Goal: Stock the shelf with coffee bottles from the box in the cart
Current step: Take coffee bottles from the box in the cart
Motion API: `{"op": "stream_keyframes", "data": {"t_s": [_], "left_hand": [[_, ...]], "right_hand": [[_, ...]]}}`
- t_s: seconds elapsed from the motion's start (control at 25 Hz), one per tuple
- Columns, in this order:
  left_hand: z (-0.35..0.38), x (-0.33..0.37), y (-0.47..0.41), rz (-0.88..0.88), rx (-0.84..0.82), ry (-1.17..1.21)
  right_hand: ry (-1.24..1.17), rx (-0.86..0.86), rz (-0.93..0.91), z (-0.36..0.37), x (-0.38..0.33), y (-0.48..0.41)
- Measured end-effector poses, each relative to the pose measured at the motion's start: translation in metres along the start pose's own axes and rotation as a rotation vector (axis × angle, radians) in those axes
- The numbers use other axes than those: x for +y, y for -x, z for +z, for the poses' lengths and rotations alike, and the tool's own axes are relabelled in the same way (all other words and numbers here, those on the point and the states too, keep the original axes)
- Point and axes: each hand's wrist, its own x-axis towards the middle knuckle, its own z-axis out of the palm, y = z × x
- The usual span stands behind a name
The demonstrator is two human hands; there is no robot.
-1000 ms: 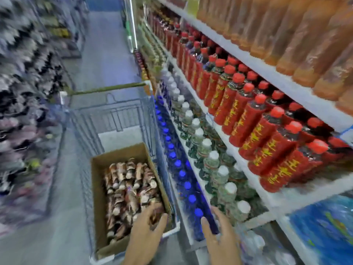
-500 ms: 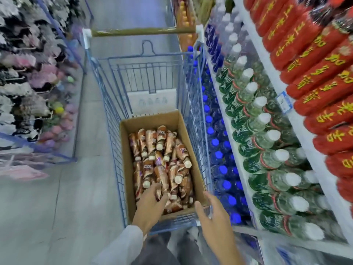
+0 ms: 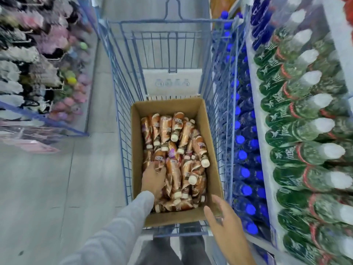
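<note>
My left hand (image 3: 153, 179) is down among the bottles (image 3: 176, 169) in the box (image 3: 172, 218), mid-frame; I cannot tell whether it grips one. My right hand (image 3: 226, 222) hovers open at the box's near right corner, inside the cart (image 3: 168, 21).

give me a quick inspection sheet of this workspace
surface: blue wire cart on a grey floor
job's things: open cardboard box in the cart, full of coffee bottles lying jumbled
clutter: nothing seen
hands: left hand down among the bottles, grip hidden; right hand open over the box's near right corner
cables: nothing seen
surroundings: shelf on the right with white-capped bottles above blue-capped bottles; blurred hanging goods on the left
</note>
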Motion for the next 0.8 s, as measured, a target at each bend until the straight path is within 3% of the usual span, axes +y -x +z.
{"op": "stream_keyframes", "data": {"t_s": [0.12,0.24,0.44,0.52,0.68,0.8], "left_hand": [[0.008,0.024,-0.041,0.023,0.01,0.012],[0.024,0.061,-0.086,0.231,-0.008,-0.103],[0.031,0.097,-0.17,0.625,-0.099,-0.828],[0.032,0.099,-0.191,0.72,-0.162,-0.985],[0.029,0.088,-0.212,0.882,-0.232,-1.038],[0.024,0.085,-0.212,0.92,-0.236,-0.898]], "right_hand": [[0.045,-0.004,0.005,0.005,0.0,-0.012],[0.093,-0.023,-0.016,0.01,0.001,-0.021],[0.098,0.004,0.012,0.014,0.002,-0.037],[0.111,0.029,0.012,0.014,0.005,-0.042],[0.118,0.037,0.02,0.017,0.016,-0.047],[0.164,0.018,0.026,0.02,0.021,-0.046]]}}
